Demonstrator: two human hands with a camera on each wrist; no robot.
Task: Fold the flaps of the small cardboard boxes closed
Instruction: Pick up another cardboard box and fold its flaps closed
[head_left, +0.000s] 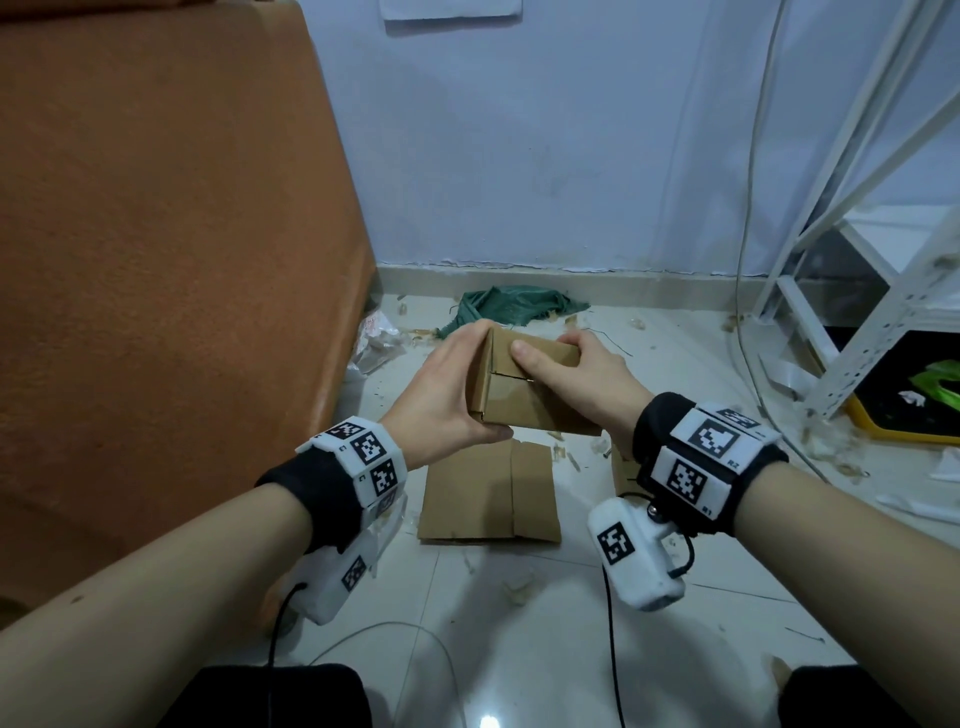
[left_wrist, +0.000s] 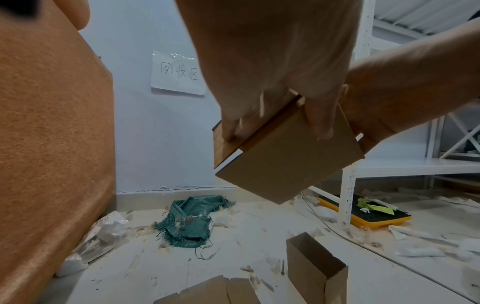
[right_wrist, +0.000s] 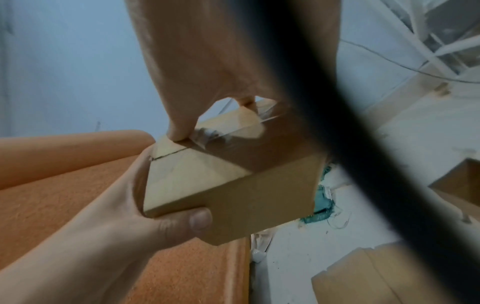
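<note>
Nearest the lens in the head view were the two forearms, bottom corners of frame, each with a marker wristband. Left hand (head_left: 441, 395) gripped the left end of the small box (head_left: 524, 389), thumb curled under its near bottom corner, fingers over the far top edge. Right hand (head_left: 587, 379) held the right part, thumb (head_left: 524, 356) pressed flat on the top flaps near the seam, fingers wrapped behind. Box was held in the air at frame centre, above the floor, touching nothing else.

Step, as judged: top flaps already down and meeting at a seam; the end under the left hand looked not quite flush, with a flap edge showing in the left wrist view. Next move likely calls for pressing that end shut, then putting the box down and taking another.

Count: one box in hand; one flat cardboard piece (head_left: 491, 493) on the floor below it, lower centre; one open box (left_wrist: 317, 269) standing at lower right of the left wrist view. One green cloth (head_left: 514, 309) by the wall, upper centre. One orange sofa (head_left: 156, 260) filling the left. One white shelf frame (head_left: 857, 291) at right, one yellow-edged tray (head_left: 904, 395) under it.
</note>
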